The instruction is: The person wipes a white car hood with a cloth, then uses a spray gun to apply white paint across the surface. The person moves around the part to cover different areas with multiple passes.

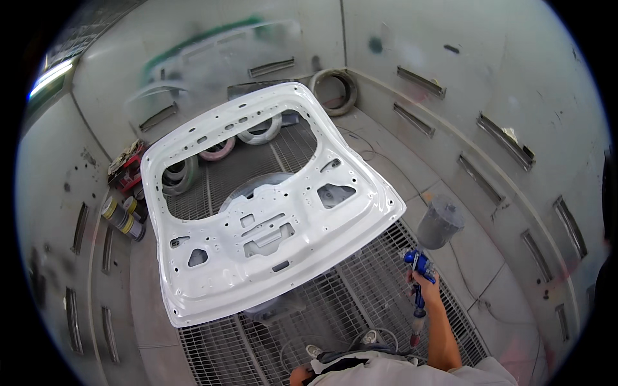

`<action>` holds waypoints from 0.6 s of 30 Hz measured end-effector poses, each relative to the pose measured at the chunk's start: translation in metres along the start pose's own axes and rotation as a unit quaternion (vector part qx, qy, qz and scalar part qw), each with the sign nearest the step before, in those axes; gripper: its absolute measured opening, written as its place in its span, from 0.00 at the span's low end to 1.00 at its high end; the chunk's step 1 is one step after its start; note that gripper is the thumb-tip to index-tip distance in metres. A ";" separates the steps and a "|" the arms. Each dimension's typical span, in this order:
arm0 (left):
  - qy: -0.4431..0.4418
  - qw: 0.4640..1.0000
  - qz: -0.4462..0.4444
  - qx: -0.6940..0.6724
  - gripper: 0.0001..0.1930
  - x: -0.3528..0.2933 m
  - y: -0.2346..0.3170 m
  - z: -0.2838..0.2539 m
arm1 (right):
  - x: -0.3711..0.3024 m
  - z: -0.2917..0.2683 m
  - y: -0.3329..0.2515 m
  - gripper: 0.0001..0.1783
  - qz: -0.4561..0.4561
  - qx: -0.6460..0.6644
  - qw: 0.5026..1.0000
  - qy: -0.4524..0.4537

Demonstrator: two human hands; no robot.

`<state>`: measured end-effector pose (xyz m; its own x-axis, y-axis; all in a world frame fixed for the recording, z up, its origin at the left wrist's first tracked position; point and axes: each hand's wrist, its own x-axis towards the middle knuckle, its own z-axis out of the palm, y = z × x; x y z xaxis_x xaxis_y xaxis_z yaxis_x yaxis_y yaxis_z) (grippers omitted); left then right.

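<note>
My right hand (425, 283) is closed around the handle of a blue spray gun (420, 262) at the lower right. A grey translucent paint cup (441, 222) sits on the gun, reaching up and to the right. Left of the gun, and apart from it, lies a white car tailgate (302, 241) with its inner side up, tilted in the view. It has a large window opening and several smaller holes. What supports it is mostly hidden underneath. Of my left arm (300, 376) only a bit shows at the bottom edge; the left hand is out of sight.
Metal floor grating (360, 283) runs beneath the tailgate. A tyre (333, 92) rests in the far corner. Cans (122, 219) and a red rack (129, 167) stand at left. A thin hose (467, 276) trails over the right floor. Walls with slotted vents (421, 82) surround everything.
</note>
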<state>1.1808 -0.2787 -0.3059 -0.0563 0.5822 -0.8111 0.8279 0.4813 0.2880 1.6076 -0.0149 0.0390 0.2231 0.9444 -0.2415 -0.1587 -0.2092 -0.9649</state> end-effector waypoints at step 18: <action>0.018 0.993 0.041 0.107 0.19 -0.069 0.080 -0.054 | -0.006 -0.054 0.009 0.07 0.010 0.050 0.998 0.026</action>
<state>1.2211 -0.2448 -0.1997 -0.0005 0.6378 -0.7702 0.9300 0.2834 0.2340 1.6563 -0.0363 0.0260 0.2679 0.9253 -0.2684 -0.2591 -0.1991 -0.9451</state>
